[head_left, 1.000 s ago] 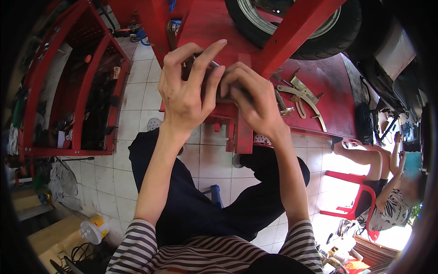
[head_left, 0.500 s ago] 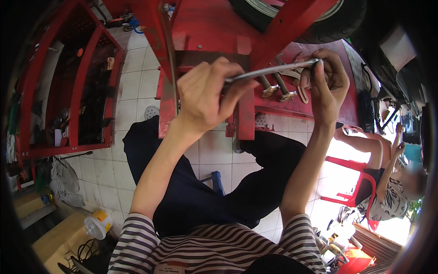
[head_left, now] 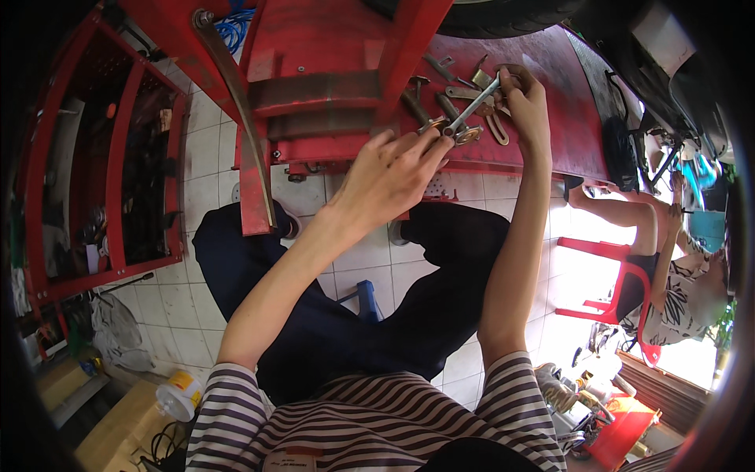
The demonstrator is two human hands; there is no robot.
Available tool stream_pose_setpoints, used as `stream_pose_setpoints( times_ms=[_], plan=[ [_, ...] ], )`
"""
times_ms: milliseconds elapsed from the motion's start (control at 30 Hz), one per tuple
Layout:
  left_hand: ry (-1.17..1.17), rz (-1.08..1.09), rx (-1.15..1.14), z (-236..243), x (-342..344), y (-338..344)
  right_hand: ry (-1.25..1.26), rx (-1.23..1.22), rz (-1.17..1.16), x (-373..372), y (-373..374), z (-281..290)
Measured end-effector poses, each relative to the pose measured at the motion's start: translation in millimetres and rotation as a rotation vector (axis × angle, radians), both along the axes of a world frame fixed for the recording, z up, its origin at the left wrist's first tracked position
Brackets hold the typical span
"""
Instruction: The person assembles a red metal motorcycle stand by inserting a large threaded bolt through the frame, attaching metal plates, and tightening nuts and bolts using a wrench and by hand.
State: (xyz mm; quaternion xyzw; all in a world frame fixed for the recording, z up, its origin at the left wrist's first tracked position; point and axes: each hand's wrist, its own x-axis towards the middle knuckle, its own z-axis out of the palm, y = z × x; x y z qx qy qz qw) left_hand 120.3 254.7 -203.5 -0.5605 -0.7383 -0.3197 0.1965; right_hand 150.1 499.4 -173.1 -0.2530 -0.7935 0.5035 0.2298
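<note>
My left hand (head_left: 393, 173) is closed at the lower end of a silver wrench (head_left: 476, 102), its fingertips hidden in part. My right hand (head_left: 525, 108) grips the wrench's upper end, so the tool slants up to the right. Under it, on the red platform (head_left: 566, 134), are metal pins with broad round ends (head_left: 414, 105), a slotted curved plate (head_left: 496, 128) and small brackets (head_left: 482, 76). To their left stands a red steel frame (head_left: 311, 94), with a long curved metal bar (head_left: 256, 161) on its left post.
A red rack (head_left: 118, 236) is at left, with a white bucket (head_left: 177, 396) below it. A tyre (head_left: 503, 20) and scooter are above right. Another person (head_left: 668, 295) sits at right on a red chair (head_left: 586, 311). A blue stool (head_left: 367, 299) is between my legs.
My hands with the wrench have moved rightward from the frame, over the loose parts. The wrench tilts more steeply than half a second ago. The platform shows higher in view.
</note>
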Motion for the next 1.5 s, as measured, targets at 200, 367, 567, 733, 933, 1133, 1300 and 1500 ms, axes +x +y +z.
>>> stream_pose_setpoints(
  times_ms=[200, 367, 567, 733, 933, 1133, 1300, 1500],
  plan=[
    [0.066, 0.064, 0.217, 19, -9, -7, -0.257, 0.328, -0.014, -10, 21, -23],
    [0.093, 0.155, 0.701, 41, -28, -40, -0.243, 0.542, 0.038, -9, 20, -26],
    [0.080, 0.482, 1.088, 62, -85, -95, 0.373, 0.507, -0.371, -8, -83, 49],
    [-0.273, 0.248, 0.840, 79, -98, -108, 1.009, 0.807, 0.114, -19, -169, 52],
    [-0.531, 0.165, 0.891, 79, -91, -109, 0.413, 0.364, 0.404, -86, -233, 99],
    [-0.633, 0.118, 1.034, 78, -87, -102, 0.545, 0.357, 0.462, -109, -243, 92],
    [-0.709, 0.100, 1.052, 73, -87, -109, 0.747, 0.229, 0.439, -110, -241, 78],
    [-0.787, 0.073, 1.075, 78, -87, -111, 0.589, 0.664, 0.379, -105, -226, 72]
  ],
)
